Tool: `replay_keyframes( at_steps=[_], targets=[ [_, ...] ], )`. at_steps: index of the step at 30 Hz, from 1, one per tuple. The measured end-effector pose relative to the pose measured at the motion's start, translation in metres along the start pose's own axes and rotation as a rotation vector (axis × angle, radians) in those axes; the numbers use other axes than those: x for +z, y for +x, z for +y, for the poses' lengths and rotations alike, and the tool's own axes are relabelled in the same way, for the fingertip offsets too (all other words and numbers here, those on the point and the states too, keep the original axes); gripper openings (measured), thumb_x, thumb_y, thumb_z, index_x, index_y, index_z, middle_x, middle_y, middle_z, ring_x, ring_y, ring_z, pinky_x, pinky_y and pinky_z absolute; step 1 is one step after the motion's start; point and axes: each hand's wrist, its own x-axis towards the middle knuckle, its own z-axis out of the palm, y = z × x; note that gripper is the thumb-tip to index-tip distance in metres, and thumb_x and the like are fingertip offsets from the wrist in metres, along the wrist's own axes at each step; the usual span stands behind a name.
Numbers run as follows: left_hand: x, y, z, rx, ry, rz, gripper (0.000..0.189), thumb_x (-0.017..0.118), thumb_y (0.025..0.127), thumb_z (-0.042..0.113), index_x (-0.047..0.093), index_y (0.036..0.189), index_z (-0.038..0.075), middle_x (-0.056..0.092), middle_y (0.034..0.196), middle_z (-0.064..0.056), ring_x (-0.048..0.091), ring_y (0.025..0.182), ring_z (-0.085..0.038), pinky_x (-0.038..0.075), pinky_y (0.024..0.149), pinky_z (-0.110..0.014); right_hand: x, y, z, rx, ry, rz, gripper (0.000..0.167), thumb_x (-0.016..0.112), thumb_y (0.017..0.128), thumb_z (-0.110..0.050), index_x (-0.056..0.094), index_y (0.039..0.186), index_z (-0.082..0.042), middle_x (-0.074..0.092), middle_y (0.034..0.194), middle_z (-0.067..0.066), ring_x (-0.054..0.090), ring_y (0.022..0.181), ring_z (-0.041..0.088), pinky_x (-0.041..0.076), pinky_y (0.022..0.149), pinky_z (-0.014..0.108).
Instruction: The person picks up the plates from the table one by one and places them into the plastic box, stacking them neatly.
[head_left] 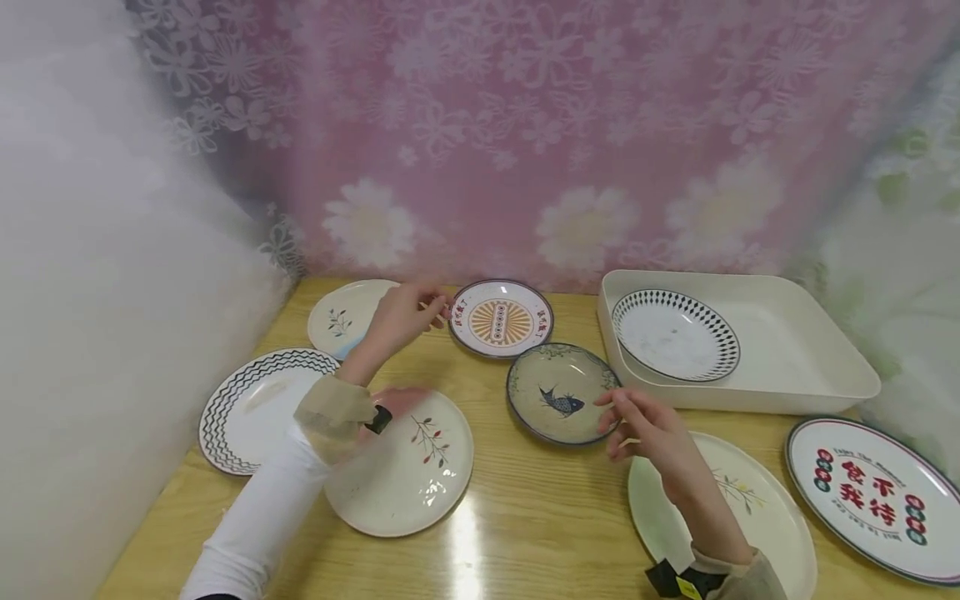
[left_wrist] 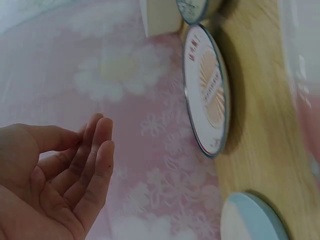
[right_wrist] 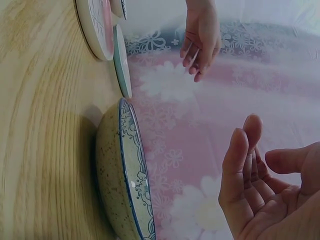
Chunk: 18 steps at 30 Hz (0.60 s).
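Note:
My left hand hovers over the table's back left, its fingers loosely bent and holding nothing. Below and around it are a cream plate with a dark sprig and a white plate with an orange sunburst. In the left wrist view the sunburst plate stands apart from the fingers. My right hand, also holding nothing, hangs beside the rim of the fish-patterned plate. In the right wrist view a gap separates that speckled, blue-rimmed dish from the relaxed fingers.
At back right a cream tray holds a diamond-rimmed plate. A wavy-rimmed plate lies left, a red-sprig plate front centre. A yellow-sprig plate lies partly under the right arm, near an oval plate with red characters.

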Motion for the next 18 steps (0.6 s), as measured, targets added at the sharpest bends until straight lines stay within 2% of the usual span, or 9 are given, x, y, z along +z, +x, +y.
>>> replay_keyframes(
  at_steps=[4,7,12,18],
  targets=[
    [-0.008,-0.012,-0.017,-0.053,0.029,-0.085,0.022,0.058,0.105,0.017,0.073,0.117,0.007,0.076,0.1,-0.011,0.075,0.086,-0.023,0.06,0.069,-0.03,0.004,0.002,0.002,0.001,0.0,-0.018,0.044,0.042,0.111,-0.031,0.056,0.122,0.009,0.065,0.084,0.002,0.065,0.062,0.017,0.059,0.06,0.034],
    [-0.01,-0.02,-0.031,-0.087,0.06,-0.18,0.023,0.059,0.104,0.017,0.071,0.119,0.005,0.075,0.106,-0.014,0.074,0.092,-0.028,0.06,0.072,-0.033,0.006,0.003,0.002,0.017,-0.003,-0.024,0.044,0.042,0.111,-0.032,0.056,0.12,0.008,0.065,0.084,0.004,0.064,0.062,0.017,0.059,0.06,0.034],
    [-0.011,-0.033,-0.055,-0.109,0.206,-0.324,0.023,0.061,0.103,0.022,0.073,0.115,0.006,0.074,0.11,-0.01,0.069,0.099,-0.029,0.056,0.084,-0.042,0.01,0.003,0.004,0.034,-0.011,-0.041,0.044,0.042,0.111,-0.032,0.056,0.122,0.008,0.065,0.086,0.005,0.064,0.062,0.018,0.058,0.061,0.034],
    [-0.011,-0.046,-0.074,-0.141,0.295,-0.437,0.02,0.062,0.101,0.021,0.075,0.107,0.008,0.073,0.106,-0.008,0.067,0.103,-0.029,0.053,0.092,-0.047,0.016,0.002,0.006,0.053,-0.019,-0.083,0.042,0.043,0.111,-0.029,0.057,0.122,0.008,0.063,0.087,0.006,0.063,0.062,0.018,0.057,0.059,0.034]
  ],
)
